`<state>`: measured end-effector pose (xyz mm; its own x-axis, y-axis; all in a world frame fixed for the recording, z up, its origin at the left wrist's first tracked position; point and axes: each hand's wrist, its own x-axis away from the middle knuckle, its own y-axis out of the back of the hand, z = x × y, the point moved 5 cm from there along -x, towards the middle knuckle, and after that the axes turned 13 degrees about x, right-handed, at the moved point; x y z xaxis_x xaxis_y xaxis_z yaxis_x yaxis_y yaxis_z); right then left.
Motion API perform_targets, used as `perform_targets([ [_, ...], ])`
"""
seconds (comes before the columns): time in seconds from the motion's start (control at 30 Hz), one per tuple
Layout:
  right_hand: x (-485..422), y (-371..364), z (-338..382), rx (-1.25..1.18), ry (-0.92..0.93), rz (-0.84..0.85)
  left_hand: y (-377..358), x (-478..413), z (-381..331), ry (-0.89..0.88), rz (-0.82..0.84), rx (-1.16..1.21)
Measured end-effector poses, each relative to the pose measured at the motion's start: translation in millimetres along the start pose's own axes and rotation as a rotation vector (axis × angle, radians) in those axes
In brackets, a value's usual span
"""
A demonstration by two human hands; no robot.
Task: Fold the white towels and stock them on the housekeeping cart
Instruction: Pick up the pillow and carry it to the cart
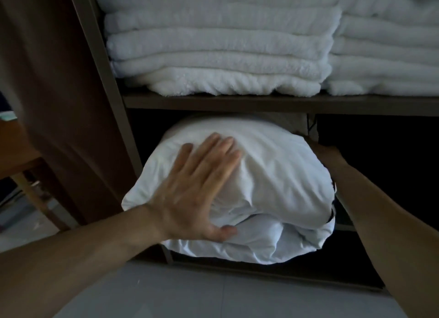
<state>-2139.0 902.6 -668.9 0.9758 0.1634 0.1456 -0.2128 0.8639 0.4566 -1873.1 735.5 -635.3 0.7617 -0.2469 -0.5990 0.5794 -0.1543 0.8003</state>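
Observation:
A bulky folded white bundle (pixel 273 187), smooth like a sheet or pillow, sticks half out of the cart's lower shelf. My left hand (pixel 197 187) lies flat on its front with straight, spread fingers and the thumb under a fold. My right hand (pixel 325 151) reaches along the bundle's far right side; its fingers are hidden behind the cloth. On the upper shelf (pixel 237 101) lie two stacks of folded white towels, a left stack (pixel 221 47) and a right stack (pixel 389 47).
The cart's dark frame post (pixel 104 80) runs down the left. Brown fabric (pixel 47 80) hangs beside it, with a wooden stand (pixel 26 165) further left. The lower shelf right of the bundle is dark. Grey floor (pixel 213 294) lies below.

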Motion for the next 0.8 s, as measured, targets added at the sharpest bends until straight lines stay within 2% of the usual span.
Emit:
perform_targets([
  [0.17, 18, 25, -9, 0.090, 0.122, -0.074, -40, -49, -36, 0.097, 0.292, -0.168],
  [0.27, 35, 34, -24, -0.005, 0.238, -0.041, -63, -44, -38, 0.023, 0.388, -0.256],
  [0.33, 57, 52, -37, -0.037, 0.361, -0.122, -69, -42, -35, 0.014, 0.400, -0.277],
  [0.37, 74, 62, -38, 0.003, 0.517, -0.213, -70, -42, -34, 0.011, 0.411, -0.277],
  [0.4, 94, 67, -35, 0.096, 0.754, -0.309, -71, -42, -35, 0.006, 0.420, -0.270],
  [0.47, 130, 54, -37, 0.418, 1.230, -0.366, -72, -41, -36, -0.010, 0.412, -0.264],
  [0.5, 138, 38, -44, 0.629, 1.365, -0.361, -71, -42, -37, -0.021, 0.408, -0.268],
  [0.53, 140, 23, -54, 0.841, 1.419, -0.331, -69, -42, -39, -0.043, 0.407, -0.276],
  [0.63, 127, -4, -80, 1.315, 1.287, -0.201, -68, -27, -42, -0.157, 0.379, -0.312],
  [0.7, 117, -9, -86, 1.378, 1.236, -0.169, -69, -6, -39, -0.213, 0.334, -0.339],
  [0.8, 102, -18, -77, 1.300, 1.226, -0.157, -68, 19, -19, -0.171, 0.304, -0.417],
])
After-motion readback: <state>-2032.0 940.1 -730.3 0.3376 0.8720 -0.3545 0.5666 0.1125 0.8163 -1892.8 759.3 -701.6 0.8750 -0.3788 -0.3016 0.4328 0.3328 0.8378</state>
